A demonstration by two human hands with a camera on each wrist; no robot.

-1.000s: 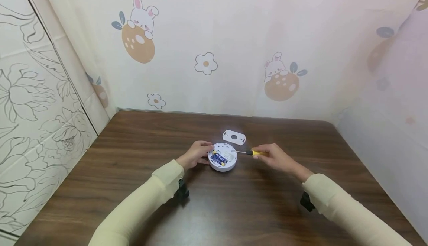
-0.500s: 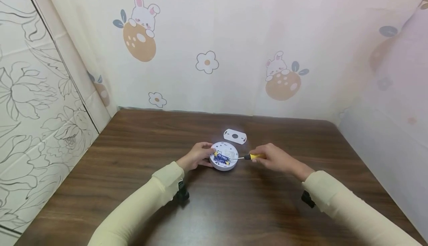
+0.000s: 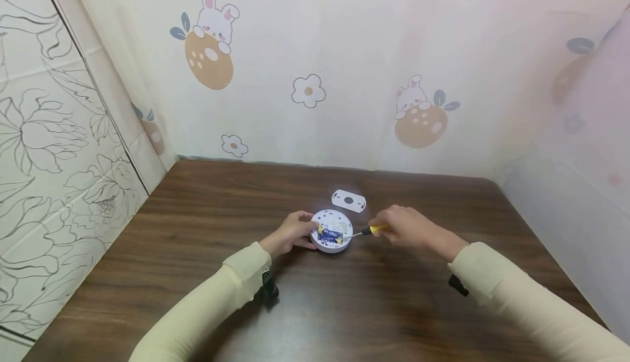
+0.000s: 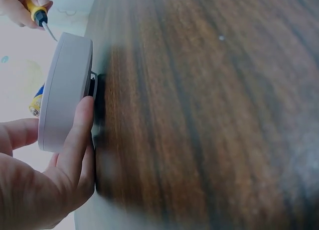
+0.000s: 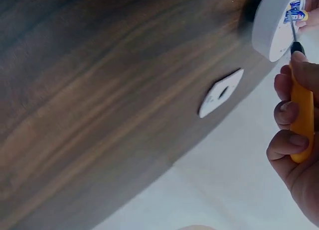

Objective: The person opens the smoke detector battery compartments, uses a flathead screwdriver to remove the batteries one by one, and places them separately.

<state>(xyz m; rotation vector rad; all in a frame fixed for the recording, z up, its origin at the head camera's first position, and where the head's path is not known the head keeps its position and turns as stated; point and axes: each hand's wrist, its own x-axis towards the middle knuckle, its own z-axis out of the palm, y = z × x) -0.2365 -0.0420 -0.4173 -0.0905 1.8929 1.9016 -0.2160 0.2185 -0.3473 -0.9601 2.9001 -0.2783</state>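
Note:
A round white device [image 3: 337, 246], which looks like a smoke alarm, sits back side up with blue and yellow batteries [image 3: 331, 235] in its bay. My left hand [image 3: 290, 232] grips its left side, thumb at the top rim and fingers underneath. In the left wrist view, one battery end [image 4: 36, 103] sticks up above the rim. My right hand [image 3: 406, 229] holds a screwdriver [image 5: 301, 113] by its yellow handle. Its thin metal shaft reaches across the rim, with the tip at the right end of the batteries. Whether the tip touches a battery cannot be seen.
Just behind the device, a white oblong plate [image 3: 349, 200] with a round centre hole lies flat on the brown wooden table [image 3: 206, 198]. A printed curtain [image 3: 275, 50] hangs along the table's back edge.
The screwdriver tip has moved from the device's upper right surface down to the right end of the batteries, its handle now tilted more. The left hand keeps its grip.

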